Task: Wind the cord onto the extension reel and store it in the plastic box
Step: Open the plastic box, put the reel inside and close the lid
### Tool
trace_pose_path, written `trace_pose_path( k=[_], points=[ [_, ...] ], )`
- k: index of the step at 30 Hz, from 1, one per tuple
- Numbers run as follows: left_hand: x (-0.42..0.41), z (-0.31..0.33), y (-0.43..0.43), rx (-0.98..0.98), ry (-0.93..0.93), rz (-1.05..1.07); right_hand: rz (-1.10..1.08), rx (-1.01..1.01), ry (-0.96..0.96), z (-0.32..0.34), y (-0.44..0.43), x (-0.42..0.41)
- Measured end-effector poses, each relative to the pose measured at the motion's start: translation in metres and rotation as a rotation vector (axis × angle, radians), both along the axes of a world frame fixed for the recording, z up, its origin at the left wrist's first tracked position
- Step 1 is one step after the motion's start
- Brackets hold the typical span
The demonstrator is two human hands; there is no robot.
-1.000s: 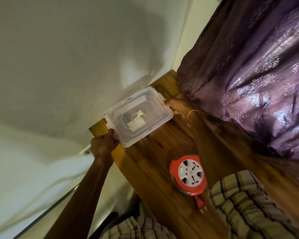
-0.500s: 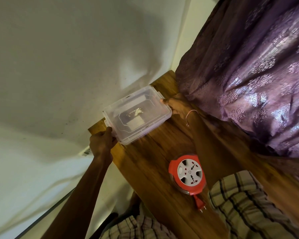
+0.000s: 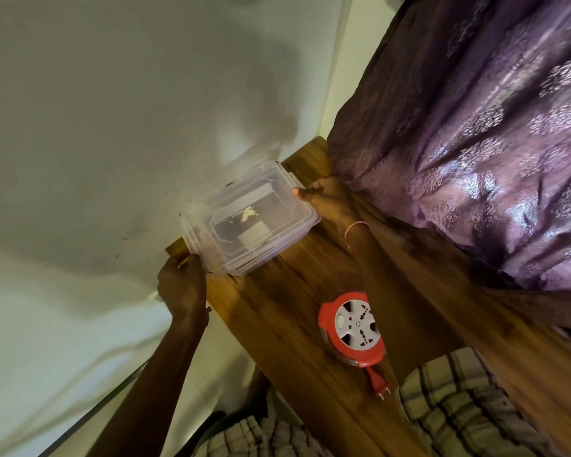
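A clear plastic box [image 3: 248, 216] with its lid on stands at the far end of the wooden table [image 3: 277, 311], by the wall. My left hand [image 3: 182, 285] grips its near-left corner. My right hand [image 3: 323, 199] holds its right end, with the thumb on the lid's edge. The lid looks slightly lifted and blurred on the left side. The red extension reel [image 3: 351, 328], with a grey socket face and the cord wound in, lies flat on the table nearer to me. Its red plug [image 3: 378, 384] sticks out toward me. Neither hand touches the reel.
A purple patterned curtain [image 3: 475, 143] hangs over the table's right side, just behind my right hand. A pale wall [image 3: 112, 127] runs along the table's far and left edges. My checked clothing [image 3: 459, 407] shows at the bottom.
Both hands stayed on the box. The lid's left side has risen a little from the box and looks blurred. The reel has not moved.
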State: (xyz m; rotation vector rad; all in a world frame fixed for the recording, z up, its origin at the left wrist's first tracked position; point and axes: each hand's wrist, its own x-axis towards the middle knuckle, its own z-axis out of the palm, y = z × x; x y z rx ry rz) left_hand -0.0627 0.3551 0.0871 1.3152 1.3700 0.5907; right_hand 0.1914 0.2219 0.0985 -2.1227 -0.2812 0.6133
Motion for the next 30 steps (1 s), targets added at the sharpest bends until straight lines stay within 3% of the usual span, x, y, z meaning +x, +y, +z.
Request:
trace_pose_path(
  k=[5,12,15,19,22,26,30],
  points=[
    [-0.002,0.012,-0.007,0.266,0.001,-0.049,-0.059,0.15,0.001,0.014,-0.02,-0.001],
    [0.009,0.024,-0.052,0.389,-0.047,-0.234,-0.106,0.192,-0.057,0.025,-0.1,-0.011],
    [0.015,0.02,-0.079,0.284,-0.216,-0.303,-0.241,0.377,0.154,0.029,-0.144,-0.014],
    [0.03,0.017,-0.112,0.293,-0.254,-0.406,-0.573,0.62,0.37,0.029,-0.207,-0.019],
    [0.043,0.014,-0.137,0.128,-0.328,-0.499,-0.62,0.542,0.359,0.019,-0.253,-0.025],
    [0.065,0.004,-0.159,-0.204,-0.509,-0.622,-0.589,0.267,0.16,0.004,-0.299,-0.032],
    [0.087,-0.008,-0.168,-0.315,-0.327,-0.82,-0.724,0.197,0.102,-0.012,-0.312,-0.05]
  ],
)
